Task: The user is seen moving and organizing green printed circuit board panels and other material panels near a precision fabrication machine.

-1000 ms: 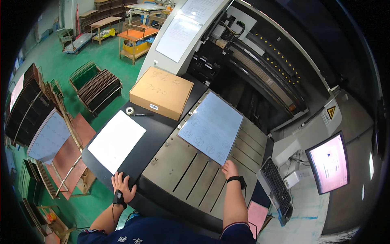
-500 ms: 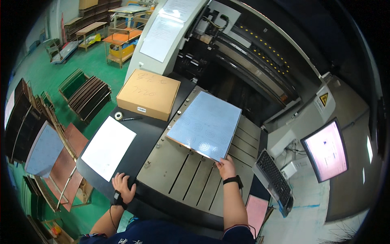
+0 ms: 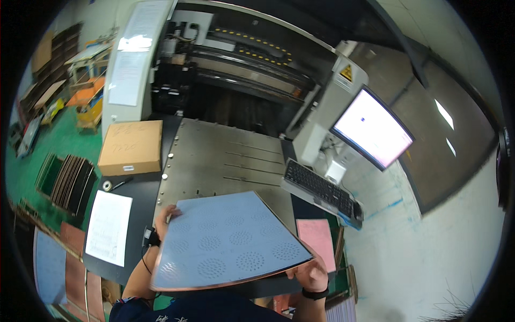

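Observation:
A flat blue-grey panel (image 3: 228, 236) with dotted ring patterns and copper-coloured edges is held up in front of my body, tilted, over the near part of the metal machine bed (image 3: 214, 153). My right hand (image 3: 313, 275) grips its near right corner, with the fingers partly under the edge. At the panel's far left corner, my left hand (image 3: 165, 220) is closed on the edge. The panel hides part of that hand and the left forearm.
Left of the bed, a black ledge carries a cardboard box (image 3: 131, 147), a tape roll (image 3: 107, 185), a pen and a paper sheet (image 3: 109, 228). A keyboard (image 3: 320, 186) and monitor (image 3: 373, 129) stand on the right. A pink board (image 3: 316, 241) lies below the keyboard.
The panel has come off the bed toward my body, held by my right hand. My left hand has left the ledge beside the paper and taken the panel's left side. The view has turned rightward.

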{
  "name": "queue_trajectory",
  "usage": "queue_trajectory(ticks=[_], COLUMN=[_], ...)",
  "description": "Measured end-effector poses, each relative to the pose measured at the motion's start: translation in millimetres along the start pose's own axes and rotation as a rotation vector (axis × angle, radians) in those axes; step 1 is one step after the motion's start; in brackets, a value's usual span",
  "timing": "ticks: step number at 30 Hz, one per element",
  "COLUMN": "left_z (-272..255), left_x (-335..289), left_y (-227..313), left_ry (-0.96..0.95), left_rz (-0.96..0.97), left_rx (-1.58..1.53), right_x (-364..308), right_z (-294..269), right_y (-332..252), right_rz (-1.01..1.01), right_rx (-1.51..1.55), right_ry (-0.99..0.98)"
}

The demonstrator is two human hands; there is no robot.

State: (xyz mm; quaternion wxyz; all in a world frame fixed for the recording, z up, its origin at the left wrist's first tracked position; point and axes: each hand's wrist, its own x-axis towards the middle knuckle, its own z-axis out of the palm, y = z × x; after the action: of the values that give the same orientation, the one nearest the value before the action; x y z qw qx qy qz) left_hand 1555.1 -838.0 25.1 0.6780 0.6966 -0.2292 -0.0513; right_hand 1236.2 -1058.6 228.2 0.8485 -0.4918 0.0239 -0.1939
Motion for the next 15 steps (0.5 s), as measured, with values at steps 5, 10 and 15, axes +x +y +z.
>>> queue_trajectory(ticks=[5, 10, 15], left_z=[29.0, 24.5, -17.3], left_x=[8.5, 1.0, -18.4], left_y=[51.4, 31.2, 22.6], left_ry=[-0.051, -0.003, 0.086], left_rz=[-0.087, -0.513, -0.633], left_rx=[-0.395, -0.343, -0.187], right_x=[-12.8, -30.8, 19.8], right_z=[-46.7, -75.6, -93.2], right_y=[50.9, 149.8, 164.7], right_rz=[0.031, 0.31, 0.407], right_rx=[-0.991, -0.352, -0.222], right_ry=[0.383, 0.48, 0.56])
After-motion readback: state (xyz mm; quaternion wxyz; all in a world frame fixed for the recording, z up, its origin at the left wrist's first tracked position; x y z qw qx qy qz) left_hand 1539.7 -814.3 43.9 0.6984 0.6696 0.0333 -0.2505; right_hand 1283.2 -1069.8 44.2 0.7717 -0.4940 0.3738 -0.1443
